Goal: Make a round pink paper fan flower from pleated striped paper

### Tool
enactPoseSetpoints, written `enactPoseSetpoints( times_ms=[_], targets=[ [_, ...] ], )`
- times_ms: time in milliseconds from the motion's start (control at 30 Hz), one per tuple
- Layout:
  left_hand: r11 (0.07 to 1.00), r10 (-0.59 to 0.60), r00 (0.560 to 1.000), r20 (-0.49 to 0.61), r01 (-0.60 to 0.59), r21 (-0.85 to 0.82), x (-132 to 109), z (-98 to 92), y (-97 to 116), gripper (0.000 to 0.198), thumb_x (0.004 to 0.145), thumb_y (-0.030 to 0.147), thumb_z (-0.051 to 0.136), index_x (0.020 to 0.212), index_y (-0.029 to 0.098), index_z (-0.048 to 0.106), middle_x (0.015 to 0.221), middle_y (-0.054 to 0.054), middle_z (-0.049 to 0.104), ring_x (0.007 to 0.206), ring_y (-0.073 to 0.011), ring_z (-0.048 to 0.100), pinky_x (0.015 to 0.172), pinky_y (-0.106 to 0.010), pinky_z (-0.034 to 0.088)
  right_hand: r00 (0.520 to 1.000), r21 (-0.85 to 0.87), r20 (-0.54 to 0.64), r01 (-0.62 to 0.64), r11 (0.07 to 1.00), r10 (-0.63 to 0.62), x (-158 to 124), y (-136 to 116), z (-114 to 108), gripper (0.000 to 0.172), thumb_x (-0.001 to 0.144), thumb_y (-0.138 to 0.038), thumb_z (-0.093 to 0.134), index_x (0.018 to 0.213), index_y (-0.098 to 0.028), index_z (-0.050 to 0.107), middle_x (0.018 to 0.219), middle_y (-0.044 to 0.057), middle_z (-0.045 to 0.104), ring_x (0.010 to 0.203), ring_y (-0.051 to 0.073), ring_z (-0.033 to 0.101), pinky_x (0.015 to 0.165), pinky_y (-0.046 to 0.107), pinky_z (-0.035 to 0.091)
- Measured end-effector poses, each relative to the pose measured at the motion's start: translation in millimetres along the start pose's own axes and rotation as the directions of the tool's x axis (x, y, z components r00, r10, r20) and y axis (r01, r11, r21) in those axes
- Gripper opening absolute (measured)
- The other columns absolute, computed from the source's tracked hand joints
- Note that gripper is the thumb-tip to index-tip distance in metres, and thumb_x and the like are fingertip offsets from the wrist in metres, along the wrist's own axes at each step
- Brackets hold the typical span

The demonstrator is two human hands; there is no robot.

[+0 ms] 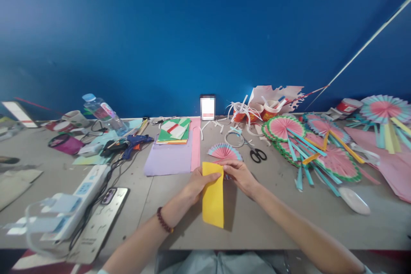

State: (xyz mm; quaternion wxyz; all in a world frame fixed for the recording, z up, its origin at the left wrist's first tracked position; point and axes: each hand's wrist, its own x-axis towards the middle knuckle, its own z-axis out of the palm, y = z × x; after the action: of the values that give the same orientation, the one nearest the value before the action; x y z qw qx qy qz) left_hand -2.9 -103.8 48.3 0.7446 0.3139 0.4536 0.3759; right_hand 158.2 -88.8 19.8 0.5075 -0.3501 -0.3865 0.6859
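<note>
A yellow sheet of paper (212, 203) hangs upright between my hands, above the front half of the table. My left hand (199, 182) grips its left side, with the thumb lying across the front. At the top right edge, the fingers of my right hand (239, 175) are closed on the same paper. Just behind my hands lies a pleated pink and blue paper fan (224, 151), partly hidden by the right hand. Black-handled scissors (257, 155) rest on the table to the right of it.
Purple paper (167, 158) and a stack of coloured sheets (173, 130) lie behind my left hand. Finished paper fans (337, 162) spread over the right side, near a white spoon (354, 200). Leftward are a power strip (85, 192), a phone (99, 222), a glue gun (131, 143) and a bottle (104, 111).
</note>
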Motion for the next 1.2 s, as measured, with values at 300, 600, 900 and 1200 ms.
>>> enactPoseSetpoints(
  times_ms=[300, 600, 900, 1200],
  targets=[
    [1.000, -0.003, 1.000, 0.001, 0.003, -0.007, 1, -0.9, -2, 0.044, 0.050, 0.033, 0.087, 0.085, 0.012, 0.070, 0.068, -0.004, 0.068, 0.057, -0.0131, 0.059, 0.057, -0.024, 0.045, 0.999, 0.095, 0.014, -0.046, 0.994, 0.045, 2, -2, -2, 0.024, 0.060, -0.037, 0.083, 0.076, -0.021, 0.075, 0.077, 0.002, 0.072, 0.065, 0.012, 0.060, 0.064, 0.026, 0.047],
    [1.000, -0.012, 1.000, 0.000, 0.012, 0.011, 1, -1.4, -2, 0.046, 0.050, 0.034, 0.087, 0.085, 0.011, 0.069, 0.071, -0.006, 0.068, 0.059, -0.0137, 0.060, 0.057, -0.024, 0.047, 0.999, 0.042, 0.006, -0.041, 0.998, 0.041, 0, -2, 1, 0.021, 0.060, -0.037, 0.083, 0.071, -0.022, 0.074, 0.076, 0.002, 0.071, 0.061, 0.011, 0.056, 0.057, 0.024, 0.045],
    [1.000, -0.011, 1.000, 0.004, 0.011, -0.003, 1, -1.1, -3, 0.044, 0.052, 0.034, 0.086, 0.088, 0.013, 0.070, 0.072, -0.005, 0.069, 0.059, -0.0140, 0.060, 0.059, -0.025, 0.047, 0.999, 0.044, -0.009, -0.031, 0.999, 0.032, 0, -5, 2, 0.029, 0.063, -0.043, 0.080, 0.080, -0.021, 0.071, 0.077, 0.003, 0.070, 0.067, 0.014, 0.060, 0.063, 0.028, 0.047],
    [0.999, 0.044, 0.999, -0.007, -0.044, 0.021, 2, -1.8, -5, 0.040, 0.056, 0.034, 0.084, 0.086, 0.012, 0.070, 0.078, -0.008, 0.071, 0.065, -0.0169, 0.063, 0.062, -0.026, 0.048, 0.998, -0.195, 0.063, 0.044, 0.980, -0.032, -6, -14, 7, 0.028, 0.072, -0.045, 0.072, 0.072, -0.021, 0.058, 0.062, -0.001, 0.055, 0.052, 0.011, 0.048, 0.051, 0.025, 0.039]
  ],
)
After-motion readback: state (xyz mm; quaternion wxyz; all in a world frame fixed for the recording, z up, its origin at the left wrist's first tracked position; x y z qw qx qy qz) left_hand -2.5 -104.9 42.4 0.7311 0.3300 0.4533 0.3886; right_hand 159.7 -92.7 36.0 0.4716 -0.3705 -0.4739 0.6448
